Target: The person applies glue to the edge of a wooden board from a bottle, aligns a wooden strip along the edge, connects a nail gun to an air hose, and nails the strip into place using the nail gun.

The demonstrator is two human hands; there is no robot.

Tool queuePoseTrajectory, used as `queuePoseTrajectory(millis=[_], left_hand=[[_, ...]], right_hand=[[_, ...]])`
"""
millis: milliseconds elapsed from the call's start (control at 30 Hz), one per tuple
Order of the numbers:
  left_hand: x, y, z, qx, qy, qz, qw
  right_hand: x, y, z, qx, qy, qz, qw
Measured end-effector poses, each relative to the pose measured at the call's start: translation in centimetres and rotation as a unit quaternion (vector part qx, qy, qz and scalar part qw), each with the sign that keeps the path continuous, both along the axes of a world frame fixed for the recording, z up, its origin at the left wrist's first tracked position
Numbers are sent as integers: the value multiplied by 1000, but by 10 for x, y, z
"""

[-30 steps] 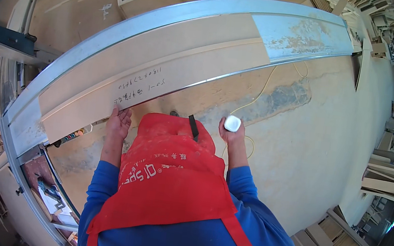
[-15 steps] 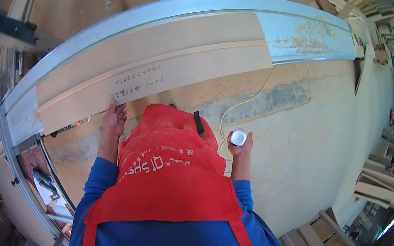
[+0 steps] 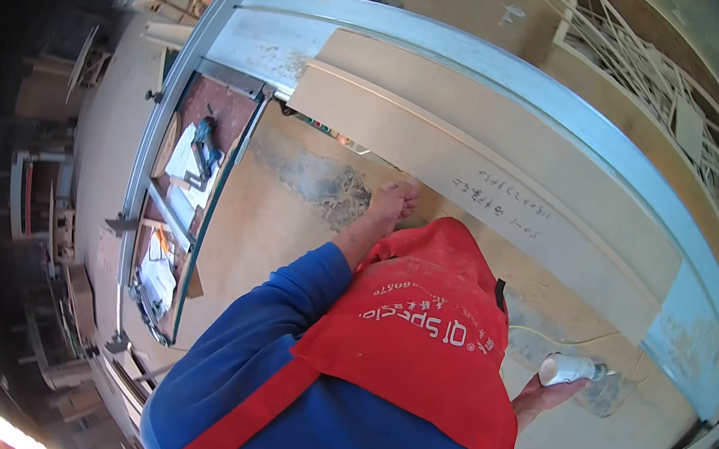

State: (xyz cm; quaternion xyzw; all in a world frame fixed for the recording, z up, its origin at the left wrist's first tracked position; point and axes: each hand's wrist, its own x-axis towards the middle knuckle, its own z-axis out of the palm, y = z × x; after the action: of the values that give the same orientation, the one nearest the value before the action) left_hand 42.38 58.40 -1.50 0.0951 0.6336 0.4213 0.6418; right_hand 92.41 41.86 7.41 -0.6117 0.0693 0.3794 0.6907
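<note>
My left hand (image 3: 391, 202) rests, fingers curled, against the near edge of a long pale wooden board (image 3: 509, 190) that lies on a long metal-edged workbench (image 3: 576, 99). My right hand (image 3: 547, 396) holds a small white cylindrical tool (image 3: 569, 369) low at my side, with a thin pale cord trailing from it across the floor. A red apron (image 3: 426, 342) over a blue long-sleeved top fills the lower middle of the view. Handwriting marks the board's face near my left hand.
A metal-framed side table (image 3: 185, 202) with papers and a dark tool stands at my left. Stacked timber and frames line the far wall at upper right. A dusty concrete floor (image 3: 289, 206) with sawdust lies between me and the bench. Clutter of wood pieces sits at far left.
The view has swung to the left, so the bench now runs diagonally. My right hand with the white tool has dropped lower to my side. My left hand stays on the board edge.
</note>
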Motion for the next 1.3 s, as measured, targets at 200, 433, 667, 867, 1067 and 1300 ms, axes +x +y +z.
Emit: queuePoseTrajectory(millis=[200, 433, 667, 867, 1067, 1300], left_hand=[[-46, -18, 15, 23, 41, 140, 989], [-111, -24, 60, 107, 104, 176, 973], [-176, -20, 70, 188, 52, 206, 959], [-228, -9, 53, 297, 52, 191, 934], [-264, -5, 53, 294, 11, 206, 933], [-279, 5, 47, 282, -31, 211, 935]], right_hand=[[-79, 89, 95, 73, 64, 290, 952], [-264, 178, 93, -25, 307, 575, 757], [-453, 235, 89, -91, 331, 708, 617], [-552, 252, 75, -143, 279, 754, 577], [-599, 264, 64, -178, 364, 725, 556], [-622, 264, 54, -191, 452, 655, 574]])
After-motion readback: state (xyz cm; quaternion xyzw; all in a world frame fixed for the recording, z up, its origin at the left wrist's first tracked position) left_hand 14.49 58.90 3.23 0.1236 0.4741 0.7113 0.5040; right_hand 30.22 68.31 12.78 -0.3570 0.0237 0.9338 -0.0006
